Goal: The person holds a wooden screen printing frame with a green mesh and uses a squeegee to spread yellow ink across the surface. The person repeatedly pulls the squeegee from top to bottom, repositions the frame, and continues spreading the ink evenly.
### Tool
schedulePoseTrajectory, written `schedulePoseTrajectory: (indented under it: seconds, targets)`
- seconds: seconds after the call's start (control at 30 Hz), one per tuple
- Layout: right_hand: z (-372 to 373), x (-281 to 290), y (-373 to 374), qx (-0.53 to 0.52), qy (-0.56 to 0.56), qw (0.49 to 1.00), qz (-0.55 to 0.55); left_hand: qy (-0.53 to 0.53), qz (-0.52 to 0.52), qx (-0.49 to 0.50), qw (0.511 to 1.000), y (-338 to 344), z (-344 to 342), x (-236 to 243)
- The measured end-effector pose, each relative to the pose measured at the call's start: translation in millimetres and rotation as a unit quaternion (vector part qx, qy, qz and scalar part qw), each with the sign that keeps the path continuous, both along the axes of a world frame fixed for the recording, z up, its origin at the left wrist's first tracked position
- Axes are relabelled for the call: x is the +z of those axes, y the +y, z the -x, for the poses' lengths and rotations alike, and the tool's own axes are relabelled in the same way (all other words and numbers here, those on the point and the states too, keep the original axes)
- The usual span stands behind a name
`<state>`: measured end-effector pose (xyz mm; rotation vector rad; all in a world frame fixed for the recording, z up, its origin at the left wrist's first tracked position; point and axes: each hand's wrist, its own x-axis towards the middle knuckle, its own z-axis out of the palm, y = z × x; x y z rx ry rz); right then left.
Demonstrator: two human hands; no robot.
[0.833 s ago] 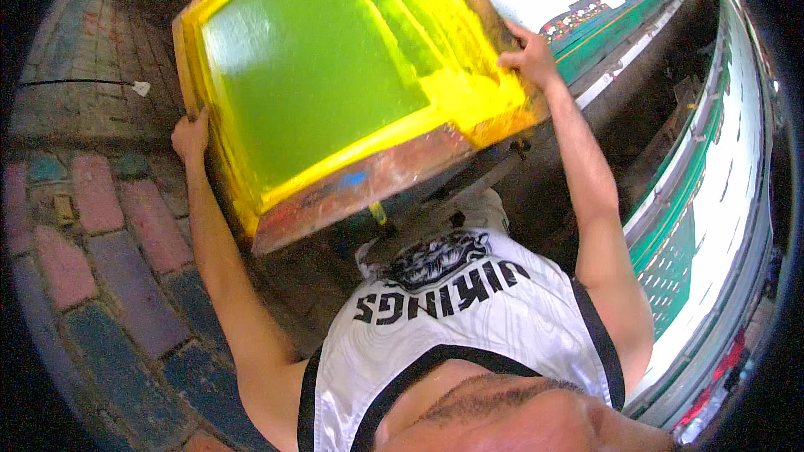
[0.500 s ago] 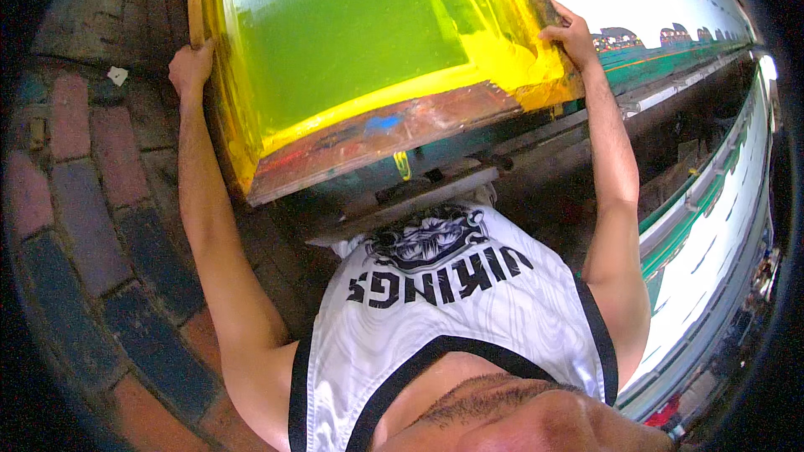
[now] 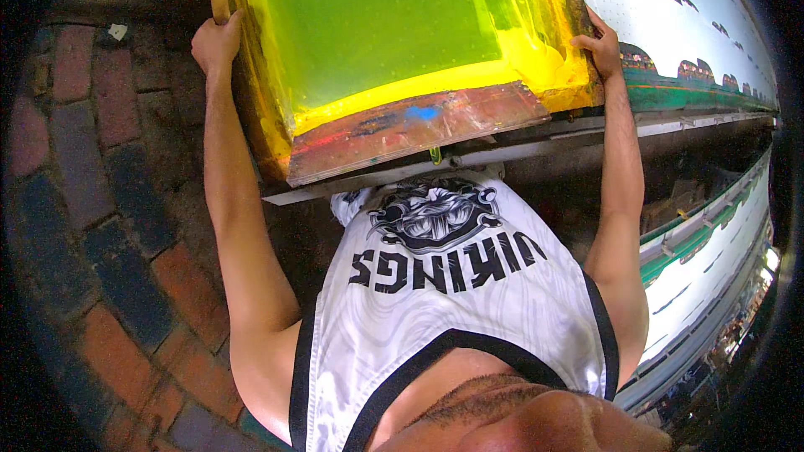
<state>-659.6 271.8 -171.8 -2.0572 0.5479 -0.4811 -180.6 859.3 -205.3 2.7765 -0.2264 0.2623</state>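
Note:
Both arms reach forward, holding a screen-printing frame by its two sides. Green mesh fills its middle, edged with thick, wet-looking yellow ink. Red, brown and blue stains mark the wooden-looking near bar. My left hand is closed round the left side rail, thumb on top. On the opposite rail, my right hand grips near the yellow-smeared corner, its fingers partly hidden behind the rail. What lies under the frame is mostly hidden.
A long table with white sheeting and dark printed shapes runs along the right, with a green edge. Another white-topped table lies nearer on that side. Brick paving covers the floor at left, with a white scrap on it.
In my view, the frame and both hands have shifted slightly right and up. The paving and tables have shifted too, so my head has turned. Both hands keep their grip.

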Motion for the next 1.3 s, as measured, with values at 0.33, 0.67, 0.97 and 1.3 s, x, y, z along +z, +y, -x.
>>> schedulePoseTrajectory:
  seconds: [0.33,0.67,0.97,1.3]
  targets:
    - [0.1,13.0,24.3,-0.048,0.061,0.992,0.102,0.022,0.001,0.003,1.000,9.7,1.0,6.1]
    - [-8.7,13.8,47.7,-0.071,0.068,0.995,0.007,0.033,-0.032,0.014,0.999,31.2,-36.3,9.2]
    - [-15.7,121.3,183.3,0.097,-0.066,0.958,0.263,0.041,-0.009,0.000,0.999,28.4,-3.2,65.5]
    - [-66.5,170.8,335.0,0.366,0.181,0.859,0.309,0.065,0.045,-0.029,0.996,9.2,-17.5,83.4]
